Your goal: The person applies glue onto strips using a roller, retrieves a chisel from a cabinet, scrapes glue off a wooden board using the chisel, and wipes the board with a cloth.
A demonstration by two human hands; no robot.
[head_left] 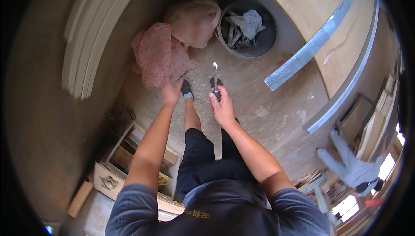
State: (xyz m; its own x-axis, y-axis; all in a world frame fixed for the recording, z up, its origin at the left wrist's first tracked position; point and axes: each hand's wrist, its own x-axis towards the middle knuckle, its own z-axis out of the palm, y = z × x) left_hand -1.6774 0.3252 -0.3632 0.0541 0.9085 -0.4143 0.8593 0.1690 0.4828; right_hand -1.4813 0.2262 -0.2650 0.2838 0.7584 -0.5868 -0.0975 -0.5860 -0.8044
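My right hand [222, 107] is closed round the dark handle of a slim hand tool [216, 90]. Its thin shaft points away from me, over my foot, and ends in a bright white tip; the exact kind is unclear. My left hand [171, 90] is at the near edge of a pink patterned plastic bag [156, 52]. Motion blurs its fingers, so I cannot tell whether they grip or only touch the bag. A second, paler pink bag [195, 23] lies beside the first, farther back.
A round dark bin [269, 41] with scraps and crumpled white plastic stands beyond the bags. Long pale boards [93, 37] lean at left. Metal-coloured strips [298, 61] jut in from the right. An open wooden drawer box [113, 158] is near my left arm. Another person [352, 167] is at far right.
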